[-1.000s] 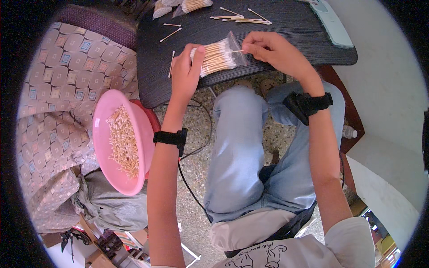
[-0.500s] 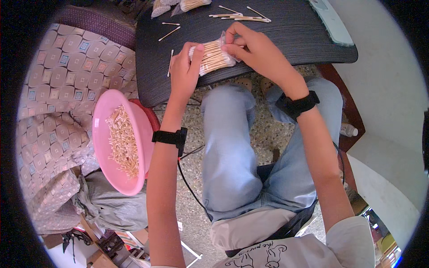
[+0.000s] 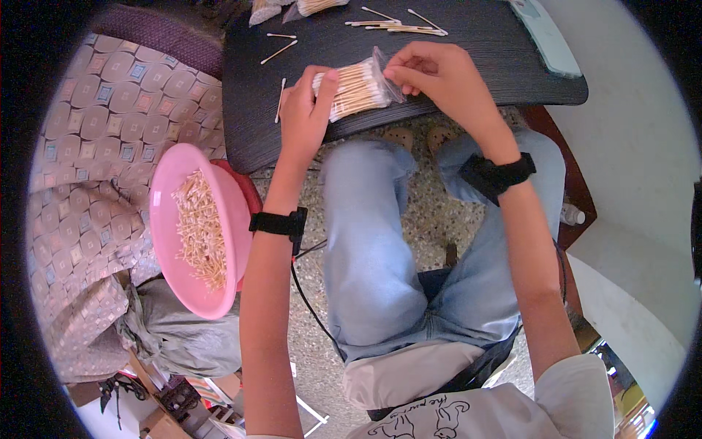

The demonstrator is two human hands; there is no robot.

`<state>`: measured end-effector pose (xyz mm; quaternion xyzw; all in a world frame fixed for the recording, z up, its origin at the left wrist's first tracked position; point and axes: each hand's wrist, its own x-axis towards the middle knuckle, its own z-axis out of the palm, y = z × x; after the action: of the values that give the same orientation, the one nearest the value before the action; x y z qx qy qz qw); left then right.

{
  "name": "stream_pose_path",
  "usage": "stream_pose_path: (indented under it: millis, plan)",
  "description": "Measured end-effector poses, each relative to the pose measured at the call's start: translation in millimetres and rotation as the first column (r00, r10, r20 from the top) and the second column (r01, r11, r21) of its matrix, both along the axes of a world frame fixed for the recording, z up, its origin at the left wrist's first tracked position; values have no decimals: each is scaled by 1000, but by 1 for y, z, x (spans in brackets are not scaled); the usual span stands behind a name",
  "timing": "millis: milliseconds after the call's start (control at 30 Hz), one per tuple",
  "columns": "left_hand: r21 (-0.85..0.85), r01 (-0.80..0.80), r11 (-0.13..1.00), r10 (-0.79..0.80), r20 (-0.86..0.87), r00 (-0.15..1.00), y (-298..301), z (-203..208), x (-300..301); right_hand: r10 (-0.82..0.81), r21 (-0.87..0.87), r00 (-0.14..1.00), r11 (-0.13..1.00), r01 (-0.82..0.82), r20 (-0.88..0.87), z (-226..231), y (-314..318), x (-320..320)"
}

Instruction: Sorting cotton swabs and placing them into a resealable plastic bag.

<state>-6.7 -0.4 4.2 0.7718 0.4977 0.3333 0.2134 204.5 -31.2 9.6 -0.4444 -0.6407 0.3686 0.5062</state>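
Observation:
My left hand (image 3: 306, 110) is closed round the left end of a clear plastic bag of cotton swabs (image 3: 356, 86), its thumb lying on top. The swabs lie side by side inside, white tips at both ends. At the bag's right end, my right hand (image 3: 439, 73) pinches the edge of the loose plastic flap between thumb and fingers. The bag is held over the near edge of the black table (image 3: 468, 62). Several loose cotton swabs (image 3: 398, 27) lie beyond it, and a few more swabs (image 3: 280, 51) lie to its left.
A pink basin (image 3: 162, 241) full of loose cotton swabs stands at the left, beside a patterned cloth (image 3: 95, 146). More bagged swabs (image 3: 318, 6) lie at the table's far edge. A pale green board-like object (image 3: 545, 36) lies at the right. A black cable (image 3: 307, 304) hangs near my left forearm.
My right hand has moved right, away from the swabs, and the plastic flap now stretches out further between the bag and its fingers. My left hand has kept its hold.

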Motion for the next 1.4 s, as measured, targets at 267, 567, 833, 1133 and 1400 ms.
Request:
stream_pose_path:
  millis: [267, 567, 833, 1133, 1400]
  plan:
    - [-41, 0, 999, 0, -5, 1000, 2, 0, -1, -75, -28, 997, 997, 74, -29, 2, 0, -11]
    - [-20, -14, 1000, 14, 2, 1000, 1, -3, -2, -147, -3, 988, 989, 147, 43, 3, -12, -11]
    - [-33, -19, 999, 19, -6, 1000, 4, -5, -3, -277, 131, 960, 954, 269, 48, 0, -22, -33]
    - [-21, -11, 1000, 11, 1, 1000, 1, -2, -2, -458, 393, 864, 848, 355, 208, 7, -2, 0]
    - [10, 17, 1000, -17, 34, 999, 1, -2, 1, -644, 553, 643, 740, 383, 415, -17, 30, 13]
